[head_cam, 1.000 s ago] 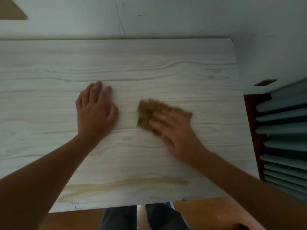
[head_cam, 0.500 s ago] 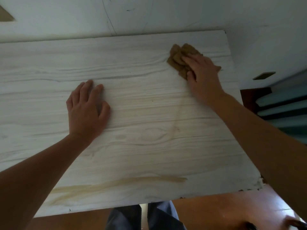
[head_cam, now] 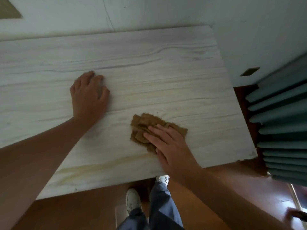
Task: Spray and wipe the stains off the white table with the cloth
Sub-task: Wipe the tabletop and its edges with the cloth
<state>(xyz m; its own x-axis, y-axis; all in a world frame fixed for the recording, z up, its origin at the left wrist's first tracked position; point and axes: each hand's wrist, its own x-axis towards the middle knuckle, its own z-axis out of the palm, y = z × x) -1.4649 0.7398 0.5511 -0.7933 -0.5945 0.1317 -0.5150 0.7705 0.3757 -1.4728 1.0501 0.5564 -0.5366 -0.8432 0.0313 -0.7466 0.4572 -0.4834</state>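
A white wood-grain table (head_cam: 149, 67) fills the head view. A crumpled brown cloth (head_cam: 146, 128) lies on its near right part, and my right hand (head_cam: 171, 146) presses flat on the cloth's near side, fingers spread over it. My left hand (head_cam: 88, 95) rests palm down on the bare tabletop to the left, fingers loosely curled, holding nothing. A long yellowish stain (head_cam: 93, 170) runs along the table's front edge, just left of my right wrist. No spray bottle is in view.
A white wall (head_cam: 166, 12) backs the table. Teal slatted furniture (head_cam: 282, 130) stands close to the table's right edge. Below the front edge are a brown floor (head_cam: 83, 209), my legs in blue trousers and white shoes (head_cam: 132, 198).
My right hand swept the cloth from the table's middle to the far right corner, then back to the near right part. My left hand stayed planted, its fingers curled a little more.
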